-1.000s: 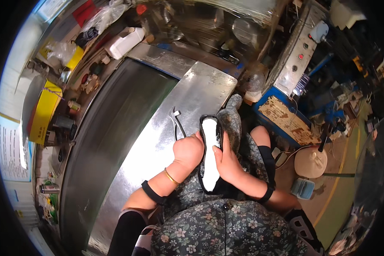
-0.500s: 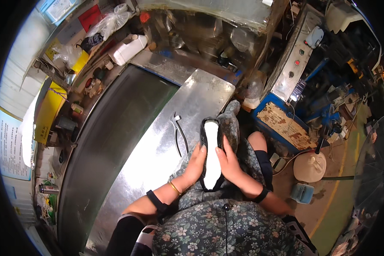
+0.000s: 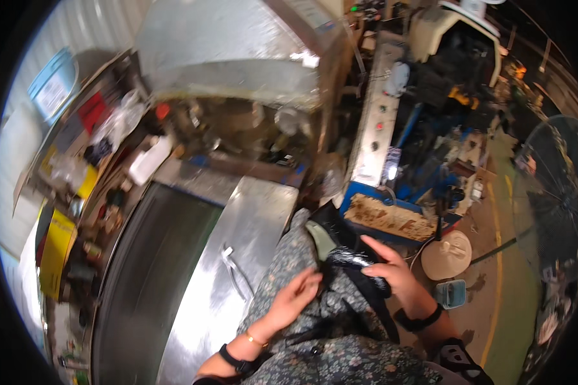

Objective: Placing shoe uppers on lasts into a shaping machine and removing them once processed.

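My right hand [image 3: 388,266] grips a glossy black shoe [image 3: 356,258] over my lap, its thumb and fingers on the shoe's right side. The shoe lies turned and tilted, and a pale greenish part [image 3: 321,239] shows at its left. Motion blur hides its finer shape. Lower left of the shoe, my left hand [image 3: 295,296] hovers over the flowered apron [image 3: 273,263] with loosely bent fingers and nothing in them. A pair of metal pincers [image 3: 237,274] rests on the shiny metal benchtop [image 3: 202,289] to the left.
A dark conveyor belt [image 3: 154,256] runs left of the benchtop. Ahead stands a metal hood [image 3: 225,64]. To the right are a blue-framed machine [image 3: 392,215], a lidded cream bucket [image 3: 446,255] and a small blue tub [image 3: 451,294]. A white jug [image 3: 151,160] sits at the far left.
My left hand has come off the shoe and dropped back. The shoe has turned from white sole up to black side up, with my right hand still on it. The view has swung right.
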The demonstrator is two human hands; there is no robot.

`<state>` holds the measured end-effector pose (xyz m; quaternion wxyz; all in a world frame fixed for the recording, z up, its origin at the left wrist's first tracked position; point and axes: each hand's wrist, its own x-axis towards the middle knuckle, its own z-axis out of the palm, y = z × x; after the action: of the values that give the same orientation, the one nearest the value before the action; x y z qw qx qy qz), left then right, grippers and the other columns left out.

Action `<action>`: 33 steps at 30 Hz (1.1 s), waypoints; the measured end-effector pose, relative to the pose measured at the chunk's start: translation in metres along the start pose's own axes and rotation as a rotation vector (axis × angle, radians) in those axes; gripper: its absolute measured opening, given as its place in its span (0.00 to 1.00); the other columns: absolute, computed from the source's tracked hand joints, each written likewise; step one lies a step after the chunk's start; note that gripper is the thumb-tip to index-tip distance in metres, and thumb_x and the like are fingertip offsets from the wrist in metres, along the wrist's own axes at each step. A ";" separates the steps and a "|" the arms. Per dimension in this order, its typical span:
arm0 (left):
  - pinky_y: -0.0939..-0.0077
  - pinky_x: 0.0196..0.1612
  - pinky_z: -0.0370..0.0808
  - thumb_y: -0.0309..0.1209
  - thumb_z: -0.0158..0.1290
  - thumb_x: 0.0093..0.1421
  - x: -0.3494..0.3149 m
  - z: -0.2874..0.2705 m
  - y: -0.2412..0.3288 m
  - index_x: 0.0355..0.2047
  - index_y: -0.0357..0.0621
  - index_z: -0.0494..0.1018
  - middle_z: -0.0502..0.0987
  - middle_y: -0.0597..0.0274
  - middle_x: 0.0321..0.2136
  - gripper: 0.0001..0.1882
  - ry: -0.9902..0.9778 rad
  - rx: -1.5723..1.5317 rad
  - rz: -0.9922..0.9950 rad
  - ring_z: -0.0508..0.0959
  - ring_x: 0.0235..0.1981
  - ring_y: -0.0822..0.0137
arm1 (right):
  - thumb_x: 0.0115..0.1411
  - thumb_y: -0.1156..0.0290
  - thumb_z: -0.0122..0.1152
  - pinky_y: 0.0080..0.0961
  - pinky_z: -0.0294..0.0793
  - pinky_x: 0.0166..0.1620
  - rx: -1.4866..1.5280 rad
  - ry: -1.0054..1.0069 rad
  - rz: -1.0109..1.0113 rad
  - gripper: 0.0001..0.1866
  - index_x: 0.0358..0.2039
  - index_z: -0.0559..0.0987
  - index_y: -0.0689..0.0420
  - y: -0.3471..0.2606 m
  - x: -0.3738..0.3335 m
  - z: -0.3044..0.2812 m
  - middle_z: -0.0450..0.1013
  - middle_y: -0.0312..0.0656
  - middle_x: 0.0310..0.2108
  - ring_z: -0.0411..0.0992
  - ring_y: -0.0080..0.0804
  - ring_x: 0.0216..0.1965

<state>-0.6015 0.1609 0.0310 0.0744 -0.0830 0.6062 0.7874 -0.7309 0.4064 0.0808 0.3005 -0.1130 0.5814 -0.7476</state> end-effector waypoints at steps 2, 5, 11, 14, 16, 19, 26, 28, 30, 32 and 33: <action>0.72 0.50 0.75 0.31 0.55 0.66 -0.004 -0.019 -0.018 0.62 0.40 0.65 0.78 0.56 0.50 0.25 -0.082 0.360 0.113 0.80 0.47 0.64 | 0.49 0.81 0.66 0.25 0.68 0.58 -0.252 0.222 -0.175 0.38 0.63 0.67 0.62 -0.034 -0.005 -0.045 0.68 0.45 0.60 0.69 0.30 0.57; 0.69 0.43 0.78 0.29 0.55 0.64 -0.013 -0.039 -0.040 0.50 0.38 0.76 0.81 0.50 0.40 0.15 0.071 0.774 0.136 0.82 0.39 0.58 | 0.45 0.77 0.69 0.28 0.68 0.58 -0.732 0.494 -0.522 0.36 0.58 0.72 0.60 -0.098 0.007 -0.122 0.70 0.48 0.58 0.70 0.36 0.57; 0.63 0.42 0.80 0.30 0.57 0.57 -0.011 -0.030 -0.051 0.42 0.45 0.79 0.82 0.52 0.38 0.12 0.008 1.064 0.502 0.82 0.38 0.50 | 0.41 0.69 0.69 0.32 0.74 0.51 -1.240 1.102 -0.600 0.34 0.54 0.80 0.50 -0.209 0.062 -0.249 0.65 0.61 0.62 0.75 0.48 0.53; 0.64 0.41 0.80 0.30 0.56 0.58 -0.005 -0.025 -0.048 0.40 0.46 0.80 0.82 0.57 0.38 0.10 0.052 1.067 0.471 0.82 0.37 0.53 | 0.39 0.67 0.70 0.33 0.75 0.51 -1.299 1.147 -0.470 0.36 0.55 0.79 0.47 -0.241 0.079 -0.267 0.62 0.64 0.63 0.75 0.49 0.53; 0.64 0.40 0.80 0.30 0.56 0.58 -0.004 -0.024 -0.048 0.40 0.46 0.80 0.82 0.57 0.37 0.10 0.058 1.055 0.471 0.82 0.37 0.53 | 0.38 0.65 0.70 0.35 0.75 0.53 -1.415 1.099 -0.259 0.37 0.56 0.79 0.47 -0.250 0.084 -0.262 0.63 0.64 0.62 0.74 0.50 0.54; 0.64 0.41 0.80 0.32 0.56 0.59 -0.005 -0.024 -0.052 0.41 0.46 0.80 0.82 0.55 0.37 0.10 0.049 1.027 0.430 0.82 0.38 0.52 | 0.39 0.63 0.70 0.36 0.72 0.56 -1.411 0.997 -0.255 0.38 0.58 0.77 0.45 -0.238 0.085 -0.245 0.64 0.61 0.62 0.72 0.52 0.56; 0.59 0.39 0.78 0.30 0.53 0.62 -0.005 -0.024 -0.064 0.43 0.44 0.78 0.81 0.49 0.38 0.11 0.095 0.974 0.442 0.80 0.37 0.45 | 0.58 0.52 0.63 0.55 0.60 0.65 -1.533 1.185 -0.185 0.37 0.68 0.62 0.32 -0.177 0.099 -0.246 0.49 0.48 0.72 0.52 0.71 0.66; 0.58 0.38 0.78 0.30 0.53 0.62 -0.005 -0.026 -0.066 0.44 0.45 0.78 0.81 0.49 0.38 0.11 0.091 1.009 0.448 0.81 0.36 0.45 | 0.59 0.53 0.62 0.54 0.59 0.65 -1.490 1.201 -0.222 0.36 0.68 0.62 0.33 -0.170 0.101 -0.253 0.50 0.48 0.72 0.52 0.69 0.66; 0.58 0.37 0.78 0.31 0.53 0.62 -0.006 -0.026 -0.066 0.44 0.45 0.78 0.81 0.49 0.37 0.11 0.084 1.041 0.482 0.81 0.35 0.45 | 0.58 0.55 0.63 0.53 0.57 0.66 -1.566 1.233 -0.303 0.35 0.67 0.65 0.36 -0.168 0.101 -0.258 0.53 0.50 0.70 0.53 0.67 0.66; 0.57 0.35 0.78 0.31 0.52 0.63 -0.005 -0.024 -0.064 0.44 0.45 0.78 0.81 0.48 0.38 0.11 0.059 1.059 0.524 0.81 0.34 0.45 | 0.57 0.56 0.64 0.53 0.57 0.66 -1.576 1.240 -0.330 0.35 0.66 0.66 0.37 -0.169 0.101 -0.258 0.54 0.51 0.69 0.54 0.66 0.66; 0.57 0.35 0.78 0.31 0.52 0.63 -0.005 -0.023 -0.063 0.44 0.45 0.78 0.81 0.48 0.38 0.11 0.050 1.075 0.528 0.81 0.34 0.45 | 0.56 0.57 0.64 0.53 0.56 0.66 -1.601 1.228 -0.345 0.35 0.65 0.67 0.39 -0.170 0.102 -0.257 0.55 0.52 0.69 0.54 0.65 0.66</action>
<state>-0.5823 0.1543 -0.0329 -0.1063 0.1013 0.9213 0.3600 -0.9993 0.5777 0.1450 -0.3247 0.0398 0.9395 -0.1018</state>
